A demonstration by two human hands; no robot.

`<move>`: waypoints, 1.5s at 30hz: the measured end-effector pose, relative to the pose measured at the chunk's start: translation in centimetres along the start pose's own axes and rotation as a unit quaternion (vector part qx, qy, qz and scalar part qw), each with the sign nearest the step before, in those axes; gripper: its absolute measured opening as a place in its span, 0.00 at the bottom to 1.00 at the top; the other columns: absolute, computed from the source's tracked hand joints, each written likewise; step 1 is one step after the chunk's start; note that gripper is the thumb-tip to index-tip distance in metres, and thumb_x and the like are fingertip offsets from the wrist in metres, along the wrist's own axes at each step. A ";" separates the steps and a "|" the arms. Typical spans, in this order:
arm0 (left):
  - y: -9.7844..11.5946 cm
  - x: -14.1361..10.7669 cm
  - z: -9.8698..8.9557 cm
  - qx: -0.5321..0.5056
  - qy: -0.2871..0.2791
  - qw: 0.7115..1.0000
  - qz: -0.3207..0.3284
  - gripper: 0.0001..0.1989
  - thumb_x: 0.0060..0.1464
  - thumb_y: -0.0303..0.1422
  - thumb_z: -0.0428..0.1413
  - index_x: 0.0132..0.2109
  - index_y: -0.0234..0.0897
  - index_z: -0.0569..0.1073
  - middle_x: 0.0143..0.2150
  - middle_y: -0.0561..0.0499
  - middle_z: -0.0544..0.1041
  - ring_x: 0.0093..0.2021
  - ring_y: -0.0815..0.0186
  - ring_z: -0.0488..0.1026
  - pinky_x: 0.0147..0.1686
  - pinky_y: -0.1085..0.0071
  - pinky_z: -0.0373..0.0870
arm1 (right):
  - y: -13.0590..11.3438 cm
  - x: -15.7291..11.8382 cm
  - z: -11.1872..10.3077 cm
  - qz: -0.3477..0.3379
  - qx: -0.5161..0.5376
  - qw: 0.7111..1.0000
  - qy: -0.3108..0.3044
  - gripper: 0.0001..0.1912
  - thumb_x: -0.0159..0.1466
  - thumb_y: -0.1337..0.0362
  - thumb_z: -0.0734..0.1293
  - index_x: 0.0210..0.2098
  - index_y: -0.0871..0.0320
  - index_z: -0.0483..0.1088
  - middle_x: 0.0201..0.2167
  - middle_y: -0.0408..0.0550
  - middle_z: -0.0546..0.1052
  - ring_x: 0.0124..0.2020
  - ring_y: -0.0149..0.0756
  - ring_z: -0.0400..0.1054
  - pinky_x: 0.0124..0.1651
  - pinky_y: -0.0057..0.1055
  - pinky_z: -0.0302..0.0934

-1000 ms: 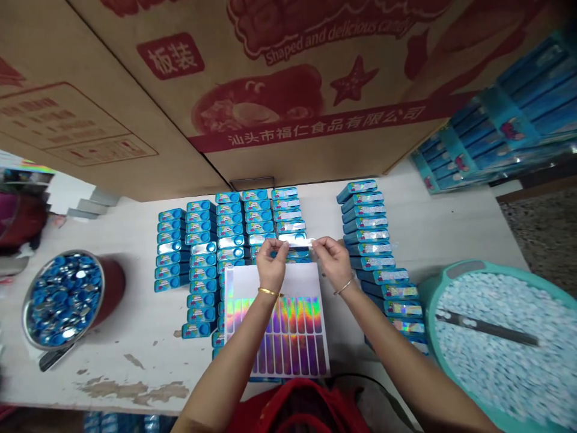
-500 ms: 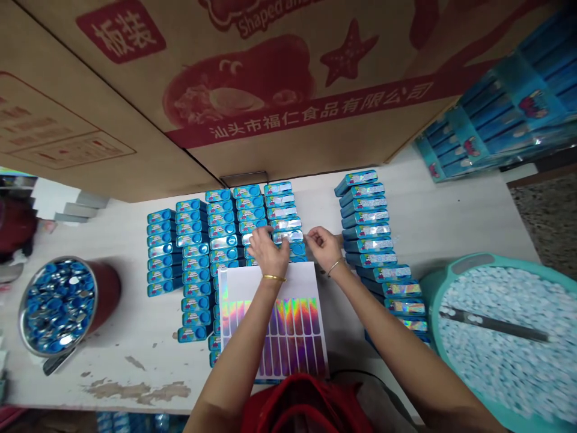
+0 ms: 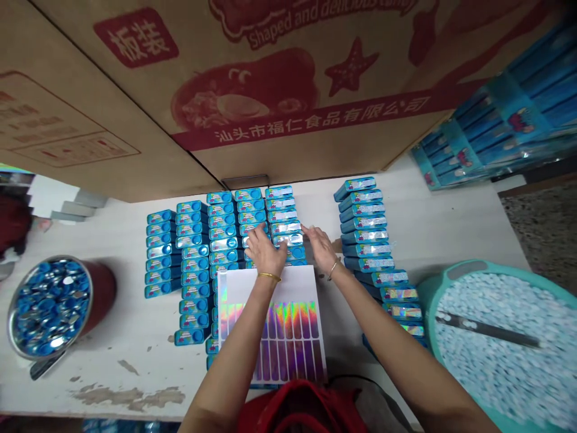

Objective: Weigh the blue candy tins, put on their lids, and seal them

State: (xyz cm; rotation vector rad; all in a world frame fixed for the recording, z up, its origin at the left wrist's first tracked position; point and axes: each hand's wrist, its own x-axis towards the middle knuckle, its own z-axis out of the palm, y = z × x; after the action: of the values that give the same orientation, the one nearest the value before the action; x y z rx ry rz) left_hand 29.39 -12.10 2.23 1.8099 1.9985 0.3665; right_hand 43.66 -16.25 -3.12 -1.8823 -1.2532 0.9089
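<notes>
Several columns of blue tins (image 3: 196, 291) stand on the table. My left hand (image 3: 267, 249) rests at the upper end of the middle columns, its fingers apart over the tins, with nothing seen in it. My right hand (image 3: 321, 246) is just right of the column with shiny strips on its tops (image 3: 285, 228), its fingertips at the edge of one tin and its fingers extended. Below my hands lies a white sheet of holographic stickers (image 3: 293, 325), partly covered by my left forearm. A separate column of tins with strips on top (image 3: 366, 236) stands to the right.
Large cardboard boxes (image 3: 288, 144) line the back of the table. At the left is a metal pot of blue pieces (image 3: 85, 300). A teal tub (image 3: 435, 294) of small pale pieces holds a dark flat tool (image 3: 489, 329) at the right. Packaged blue tins (image 3: 487, 132) lie at the back right.
The fingers of my right hand have gone from a pinch to stretched out beside the tin. My left hand has barely moved. The whole view has shifted slightly.
</notes>
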 end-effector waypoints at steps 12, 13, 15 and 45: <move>-7.2 -0.3 -5.9 -0.062 -0.040 0.980 0.186 0.12 0.62 0.33 0.46 0.49 0.39 0.70 0.45 0.46 0.74 0.48 0.60 0.69 0.48 0.62 0.63 | -4.0 -3.5 -0.7 -0.159 -0.120 0.976 0.093 0.22 0.69 0.55 0.54 0.52 0.56 0.72 0.41 0.54 0.73 0.43 0.44 0.63 0.46 0.40 0.56; -9.0 -0.3 -7.3 -0.036 -0.046 0.976 0.208 0.13 0.63 0.31 0.44 0.49 0.39 0.70 0.45 0.46 0.74 0.48 0.60 0.69 0.48 0.62 0.62 | -5.3 -4.3 0.1 -0.186 -0.117 0.973 0.065 0.20 0.69 0.56 0.56 0.52 0.56 0.72 0.40 0.54 0.73 0.42 0.43 0.63 0.45 0.40 0.56; -12.2 -0.5 -9.6 0.040 -0.062 0.970 0.232 0.14 0.62 0.30 0.44 0.49 0.40 0.71 0.46 0.46 0.74 0.48 0.59 0.68 0.48 0.61 0.62 | -7.7 -5.8 2.5 -0.230 -0.120 0.966 -0.001 0.19 0.68 0.59 0.57 0.52 0.56 0.72 0.38 0.53 0.72 0.42 0.43 0.62 0.45 0.40 0.55; -13.7 -12.4 -15.0 -0.366 0.134 0.921 -0.013 0.09 0.53 0.36 0.59 0.35 0.38 0.67 0.33 0.52 0.72 0.36 0.68 0.71 0.42 0.68 0.66 | -10.1 -13.6 10.3 -0.113 0.123 0.984 -0.070 0.24 0.69 0.50 0.51 0.45 0.57 0.72 0.39 0.53 0.74 0.43 0.42 0.66 0.49 0.40 0.58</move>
State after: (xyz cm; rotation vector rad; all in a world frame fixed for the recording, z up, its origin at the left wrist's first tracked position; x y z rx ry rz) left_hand 11.09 -24.79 10.73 1.2931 1.6949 1.2211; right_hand 26.42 -24.42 2.43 -1.4737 -1.3380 1.0341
